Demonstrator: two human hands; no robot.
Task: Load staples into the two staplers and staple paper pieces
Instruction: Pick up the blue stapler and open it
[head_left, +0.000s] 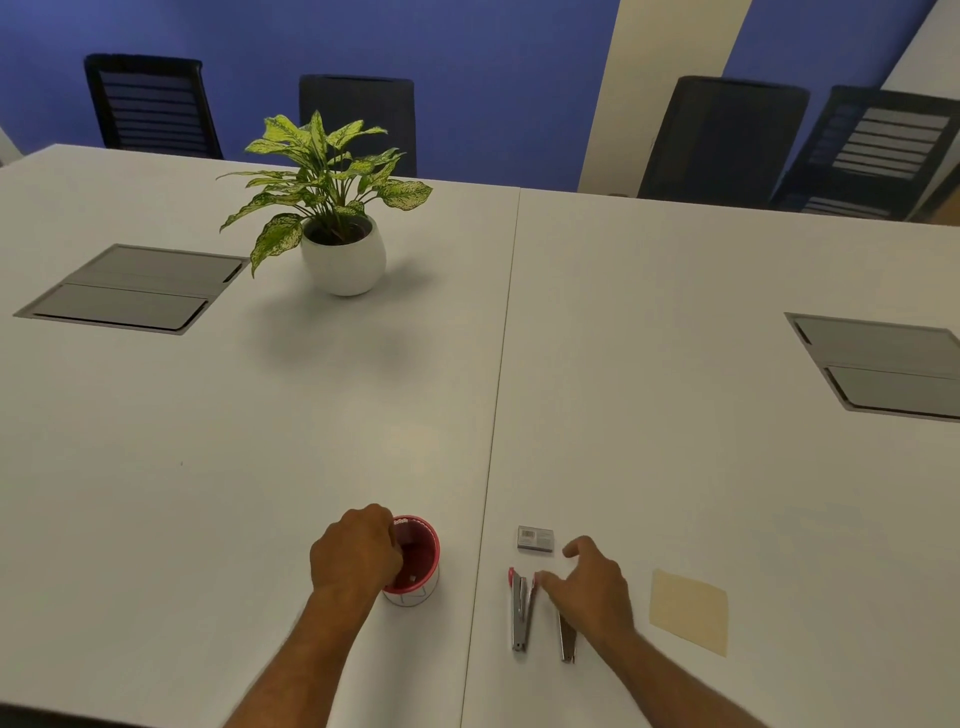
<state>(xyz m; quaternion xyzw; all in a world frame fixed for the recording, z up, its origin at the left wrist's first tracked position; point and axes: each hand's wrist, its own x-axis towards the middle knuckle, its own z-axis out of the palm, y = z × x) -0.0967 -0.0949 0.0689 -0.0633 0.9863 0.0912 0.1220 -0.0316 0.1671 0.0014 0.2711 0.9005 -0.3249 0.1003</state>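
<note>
Reaching over the nearer stapler (567, 636), the right hand (592, 590) hangs with its fingers spread and loosely bent, the fingertips at the stapler's far end and the palm covering its middle; whether they touch it cannot be told, and nothing is clasped in it yet. The other stapler (521, 608), red-tipped, lies just to the left of the first, parallel and apart from it. The left hand (356, 551) curls at the rim of the red cup (415, 561), well to the left of the staplers, fingers dipping over the edge; whether it pinches the rim or something inside is hidden. The box of staples (535, 539) sits just beyond the staplers, and the sheet of paper (688, 610) lies to their right, flat on the table (727, 441).

The step in hand looks like picking up a stapler for loading. It likely goes best if the fingers close on the stapler's sides near its middle, so it lifts level and does not knock its neighbour. The staple box is near enough to fetch next without shifting anything. Freeing the left hand from the cup first would give two hands for opening the top
</note>
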